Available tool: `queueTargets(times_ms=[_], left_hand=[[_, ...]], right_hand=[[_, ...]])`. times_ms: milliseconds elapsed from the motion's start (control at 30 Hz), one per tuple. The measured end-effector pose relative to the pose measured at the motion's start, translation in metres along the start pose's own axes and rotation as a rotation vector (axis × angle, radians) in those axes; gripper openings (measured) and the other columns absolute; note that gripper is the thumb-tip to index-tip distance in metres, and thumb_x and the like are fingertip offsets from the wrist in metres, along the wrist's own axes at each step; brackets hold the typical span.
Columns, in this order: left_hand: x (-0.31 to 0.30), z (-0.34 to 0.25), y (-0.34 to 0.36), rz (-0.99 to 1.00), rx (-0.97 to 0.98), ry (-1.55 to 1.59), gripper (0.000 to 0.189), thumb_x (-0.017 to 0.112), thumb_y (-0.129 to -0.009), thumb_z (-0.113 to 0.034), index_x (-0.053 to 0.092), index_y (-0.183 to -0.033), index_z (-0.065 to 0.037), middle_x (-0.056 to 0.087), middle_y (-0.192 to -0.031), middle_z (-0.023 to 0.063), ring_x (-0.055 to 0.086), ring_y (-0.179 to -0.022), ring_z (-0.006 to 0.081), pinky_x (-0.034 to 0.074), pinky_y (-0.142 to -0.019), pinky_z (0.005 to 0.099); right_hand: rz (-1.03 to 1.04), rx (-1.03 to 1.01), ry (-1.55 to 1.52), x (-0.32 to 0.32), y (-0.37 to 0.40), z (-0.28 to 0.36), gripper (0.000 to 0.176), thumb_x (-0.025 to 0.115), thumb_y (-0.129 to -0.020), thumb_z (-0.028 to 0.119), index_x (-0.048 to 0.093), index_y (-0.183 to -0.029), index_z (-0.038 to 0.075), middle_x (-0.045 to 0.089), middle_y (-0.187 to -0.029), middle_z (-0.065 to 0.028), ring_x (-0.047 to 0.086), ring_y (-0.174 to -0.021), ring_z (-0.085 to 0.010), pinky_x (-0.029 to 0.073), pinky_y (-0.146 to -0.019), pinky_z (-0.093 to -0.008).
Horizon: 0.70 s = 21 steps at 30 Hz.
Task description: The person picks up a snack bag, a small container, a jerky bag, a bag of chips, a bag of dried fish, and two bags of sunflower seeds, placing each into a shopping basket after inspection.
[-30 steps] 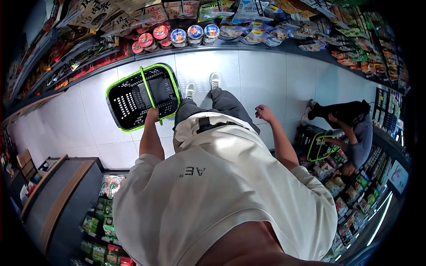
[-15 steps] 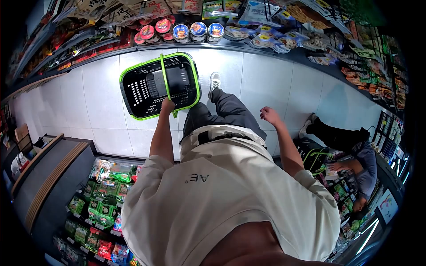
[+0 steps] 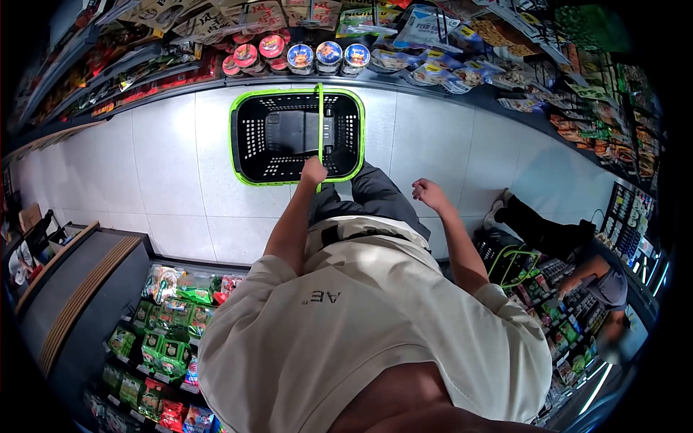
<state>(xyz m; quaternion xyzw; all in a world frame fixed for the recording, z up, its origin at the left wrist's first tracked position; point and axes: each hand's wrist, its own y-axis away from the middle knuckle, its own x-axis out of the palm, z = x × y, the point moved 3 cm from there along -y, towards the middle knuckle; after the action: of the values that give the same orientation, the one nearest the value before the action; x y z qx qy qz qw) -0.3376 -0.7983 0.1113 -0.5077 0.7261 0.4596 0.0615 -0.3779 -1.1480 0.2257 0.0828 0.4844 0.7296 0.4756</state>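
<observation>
My left hand [image 3: 314, 171] is closed around the green handle [image 3: 320, 123] of a black shopping basket [image 3: 249, 169] with a green rim. The basket hangs in front of my legs, its opening facing up and its black bottom in sight; I see no goods in it. On the other side, my right hand [image 3: 429, 193] hangs in the air beside my thigh, fingers loosely bent and partly apart, with nothing in it. It touches no shelf or product.
Ahead runs a shelf edge with round lidded tubs [image 3: 328, 56] and bagged snacks [image 3: 426, 29]. Packaged goods [image 3: 170, 317] fill shelves behind on the left. At right, another person [image 3: 552, 224] stands near a second basket [image 3: 494, 249]. White floor tiles [image 3: 170, 155] lie between.
The basket and my left hand have swung to the right, and the basket now sits straighter, hiding my foot. My right hand has shifted slightly left. The other person's arm and head have moved.
</observation>
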Motion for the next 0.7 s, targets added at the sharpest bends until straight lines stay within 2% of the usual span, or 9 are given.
queueTargets(times_ms=[33, 133, 200, 267, 400, 500, 600, 633, 700], left_hand=[[0.001, -0.012, 0.008, -0.044, 0.031, 0.004, 0.017, 0.051, -0.064, -0.006, 0.053, -0.078, 0.004, 0.056, -0.083, 0.0251, 0.054, -0.083, 0.0373, 0.044, -0.073, 0.0395], [0.011, -0.020, 0.005, 0.020, 0.036, 0.033, 0.019, 0.054, -0.066, -0.008, 0.053, -0.079, 0.005, 0.056, -0.083, 0.0248, 0.054, -0.082, 0.0375, 0.044, -0.074, 0.0400], [0.034, -0.010, -0.004, 0.077, 0.020, 0.074, 0.025, 0.059, -0.067, -0.011, 0.051, -0.083, 0.006, 0.055, -0.084, 0.0257, 0.053, -0.085, 0.0375, 0.044, -0.074, 0.0402], [0.038, -0.025, 0.005, 0.090, 0.031, 0.092, 0.030, 0.060, -0.067, -0.011, 0.048, -0.087, 0.007, 0.055, -0.084, 0.0267, 0.053, -0.085, 0.0380, 0.044, -0.073, 0.0404], [0.051, -0.038, 0.004, 0.203, 0.034, 0.089, 0.032, 0.053, -0.073, -0.017, 0.046, -0.094, 0.006, 0.054, -0.090, 0.0273, 0.052, -0.089, 0.0376, 0.041, -0.078, 0.0418], [0.075, -0.027, -0.003, 0.235, 0.120, 0.202, 0.033, 0.050, -0.077, -0.020, 0.046, -0.099, 0.005, 0.054, -0.091, 0.0252, 0.052, -0.088, 0.0371, 0.041, -0.076, 0.0398], [0.085, -0.031, -0.010, 0.255, 0.046, 0.169, 0.035, 0.051, -0.076, -0.022, 0.046, -0.099, 0.004, 0.054, -0.090, 0.0254, 0.052, -0.087, 0.0370, 0.042, -0.074, 0.0384], [0.086, -0.034, -0.010, 0.232, 0.041, 0.147, 0.034, 0.052, -0.076, -0.024, 0.046, -0.095, 0.003, 0.055, -0.084, 0.0242, 0.053, -0.083, 0.0374, 0.042, -0.071, 0.0395], [0.086, -0.037, -0.010, 0.250, 0.024, 0.112, 0.033, 0.051, -0.076, -0.024, 0.045, -0.093, 0.003, 0.054, -0.085, 0.0258, 0.053, -0.083, 0.0390, 0.041, -0.072, 0.0421]], right_hand=[[-0.003, -0.004, -0.002, 0.003, 0.005, 0.001, 0.024, 0.040, -0.081, 0.016, 0.050, -0.093, -0.002, 0.058, -0.073, -0.0100, 0.057, -0.063, -0.0168, 0.045, -0.059, -0.0272], [0.011, 0.042, 0.035, 0.018, 0.006, 0.014, 0.022, 0.040, -0.081, 0.014, 0.050, -0.093, -0.002, 0.057, -0.072, -0.0094, 0.057, -0.063, -0.0162, 0.045, -0.058, -0.0271], [0.006, 0.048, -0.037, 0.029, -0.003, 0.023, 0.021, 0.041, -0.081, 0.012, 0.049, -0.093, -0.002, 0.057, -0.072, -0.0093, 0.057, -0.063, -0.0157, 0.045, -0.059, -0.0268], [0.018, 0.022, -0.084, 0.045, -0.027, 0.014, 0.021, 0.041, -0.081, 0.010, 0.047, -0.096, -0.003, 0.057, -0.072, -0.0098, 0.057, -0.063, -0.0159, 0.045, -0.060, -0.0271], [-0.007, -0.065, -0.095, 0.085, -0.061, 0.044, 0.022, 0.040, -0.082, 0.010, 0.043, -0.100, -0.002, 0.056, -0.071, -0.0104, 0.057, -0.063, -0.0175, 0.045, -0.061, -0.0287], [-0.019, -0.138, -0.070, 0.105, -0.064, 0.055, 0.022, 0.041, -0.082, 0.010, 0.043, -0.100, -0.002, 0.056, -0.071, -0.0110, 0.056, -0.062, -0.0177, 0.045, -0.061, -0.0287], [-0.023, -0.160, -0.020, 0.104, -0.066, 0.057, 0.022, 0.042, -0.081, 0.009, 0.042, -0.100, -0.001, 0.055, -0.070, -0.0120, 0.056, -0.061, -0.0170, 0.045, -0.061, -0.0281], [-0.037, -0.142, -0.074, 0.102, -0.069, 0.054, 0.023, 0.043, -0.081, 0.010, 0.042, -0.101, -0.002, 0.055, -0.070, -0.0119, 0.056, -0.062, -0.0174, 0.044, -0.061, -0.0283], [-0.050, -0.117, -0.129, 0.094, -0.072, 0.052, 0.024, 0.044, -0.082, 0.011, 0.042, -0.101, -0.002, 0.055, -0.070, -0.0119, 0.056, -0.062, -0.0178, 0.044, -0.062, -0.0285]])
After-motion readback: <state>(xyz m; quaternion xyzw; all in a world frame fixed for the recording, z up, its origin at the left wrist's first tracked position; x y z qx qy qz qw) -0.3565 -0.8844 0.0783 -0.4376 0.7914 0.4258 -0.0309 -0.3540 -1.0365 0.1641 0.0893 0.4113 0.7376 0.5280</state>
